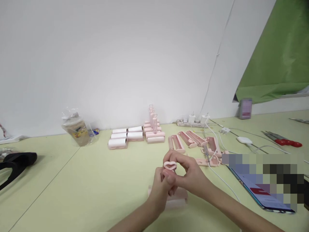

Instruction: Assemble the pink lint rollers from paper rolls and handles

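Gripped, per head view: both your left hand (159, 183) and right hand (194, 177) close on one pink heart-shaped loop (170, 163) above the table (96, 193); even pressure, loop kept square, seems advisable. Count: one blurred roller (177, 203) below, five visible white rolls (117, 142), one cup (79, 132); overlapping pink shells (187, 140) cannot be counted exactly

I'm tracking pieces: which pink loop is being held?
The heart loop between the left hand and right hand; loops on the upright handles farther back are untouched.

Left hand (161, 184), right hand (193, 175) and slim forearms (224, 197) are bare.
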{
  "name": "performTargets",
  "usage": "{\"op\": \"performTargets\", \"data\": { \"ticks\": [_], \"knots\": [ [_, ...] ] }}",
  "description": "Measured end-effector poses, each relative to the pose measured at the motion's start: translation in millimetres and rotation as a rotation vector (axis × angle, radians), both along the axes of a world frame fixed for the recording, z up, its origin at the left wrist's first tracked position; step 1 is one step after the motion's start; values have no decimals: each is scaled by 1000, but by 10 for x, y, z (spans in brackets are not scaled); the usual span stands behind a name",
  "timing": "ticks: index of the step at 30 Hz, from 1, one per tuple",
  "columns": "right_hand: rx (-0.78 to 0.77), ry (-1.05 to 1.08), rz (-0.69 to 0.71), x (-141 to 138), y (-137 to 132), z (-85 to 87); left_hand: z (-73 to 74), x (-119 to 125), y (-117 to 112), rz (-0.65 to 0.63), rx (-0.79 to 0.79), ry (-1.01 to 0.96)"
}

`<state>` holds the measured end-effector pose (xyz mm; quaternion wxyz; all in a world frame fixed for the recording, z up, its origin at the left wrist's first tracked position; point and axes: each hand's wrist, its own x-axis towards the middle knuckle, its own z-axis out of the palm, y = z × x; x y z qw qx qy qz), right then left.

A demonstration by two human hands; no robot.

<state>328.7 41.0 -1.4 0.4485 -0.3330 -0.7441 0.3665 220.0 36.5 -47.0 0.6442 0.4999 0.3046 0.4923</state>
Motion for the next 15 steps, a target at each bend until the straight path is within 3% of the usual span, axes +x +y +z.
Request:
{"op": "performTargets", "data": {
  "ticks": [3, 8, 15],
  "knots": [
    [44, 0, -29, -35, 28, -12, 34, 91, -31, 137, -112, -8],
    [190, 5, 2, -22, 76, -53, 94, 92, -24, 74, -60, -10],
    [243, -18, 41, -31, 71, -87, 40, 74, -12, 84, -9, -42]
  ]
}}
